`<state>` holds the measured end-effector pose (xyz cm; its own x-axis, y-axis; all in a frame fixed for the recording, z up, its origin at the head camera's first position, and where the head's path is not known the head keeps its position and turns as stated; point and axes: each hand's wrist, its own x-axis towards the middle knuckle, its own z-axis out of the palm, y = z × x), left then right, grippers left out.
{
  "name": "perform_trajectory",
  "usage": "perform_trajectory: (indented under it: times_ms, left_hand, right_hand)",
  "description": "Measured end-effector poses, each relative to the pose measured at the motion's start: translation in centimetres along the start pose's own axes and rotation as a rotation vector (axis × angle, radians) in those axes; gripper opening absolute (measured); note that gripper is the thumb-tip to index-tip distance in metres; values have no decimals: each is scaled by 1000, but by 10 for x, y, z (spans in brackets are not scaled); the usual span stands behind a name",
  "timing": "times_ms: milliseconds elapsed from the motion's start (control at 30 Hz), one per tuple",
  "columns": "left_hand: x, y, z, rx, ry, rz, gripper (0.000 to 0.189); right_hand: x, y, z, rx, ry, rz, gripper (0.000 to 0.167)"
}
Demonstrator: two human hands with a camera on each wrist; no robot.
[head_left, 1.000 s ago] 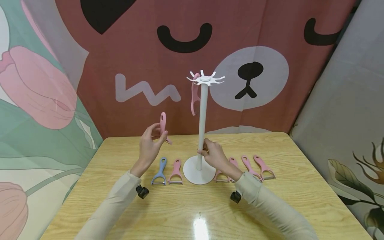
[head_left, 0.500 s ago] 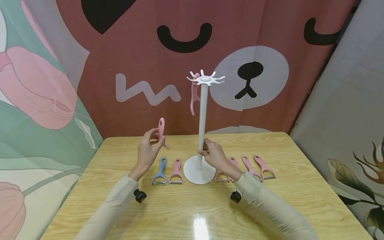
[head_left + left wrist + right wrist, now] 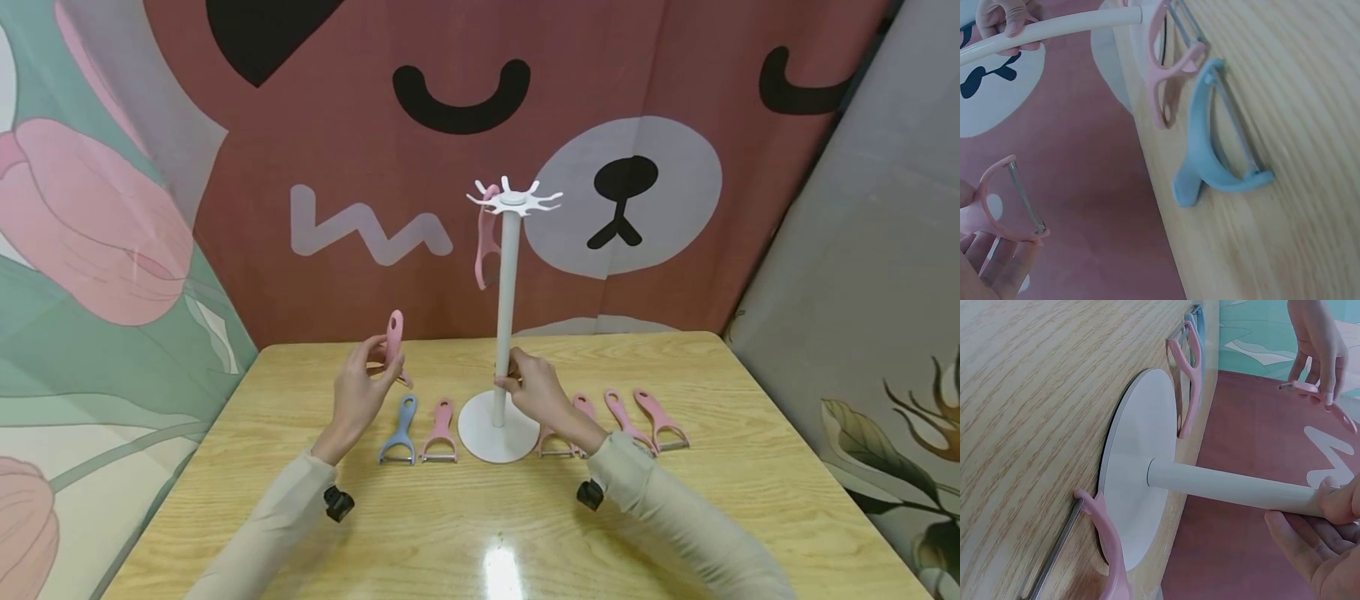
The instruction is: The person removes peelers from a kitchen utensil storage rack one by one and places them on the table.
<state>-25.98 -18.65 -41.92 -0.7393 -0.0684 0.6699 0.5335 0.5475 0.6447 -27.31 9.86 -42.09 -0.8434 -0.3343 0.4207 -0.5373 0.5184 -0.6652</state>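
Observation:
My left hand (image 3: 358,392) pinches a pink peeler (image 3: 393,337) upright above the table, its handle hole at the top; the left wrist view shows its blade end (image 3: 1022,194) beyond the fingers. Around the white post (image 3: 507,292) of a stand curl the fingers of my right hand (image 3: 536,385), low on the post. Another pink peeler (image 3: 487,242) hangs from the left side of the stand's hooked top (image 3: 513,198). On the table left of the round base (image 3: 487,446) lie a blue peeler (image 3: 401,429) and a pink peeler (image 3: 441,429).
Several pink peelers (image 3: 658,417) lie right of the base, some partly behind the right forearm. The wooden table (image 3: 420,533) reaches back to a reddish cloth (image 3: 337,292) with a bear face. Printed cloths also hang at both sides.
My left hand, holding the pink peeler, has moved down and slightly left, away from the stand. The right hand stays on the post.

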Motion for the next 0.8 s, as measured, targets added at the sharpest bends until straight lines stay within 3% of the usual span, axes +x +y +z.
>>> perform_trajectory:
  times_ms: [367,800]
  left_hand:
    - [-8,-13,-9,113,-66,-21,37]
    - [-18,-22,-26,319,-221,-153,37]
  right_hand:
    - [1,1,1,-9,16,-24,12]
    - [1,1,1,-11,3,-2,12]
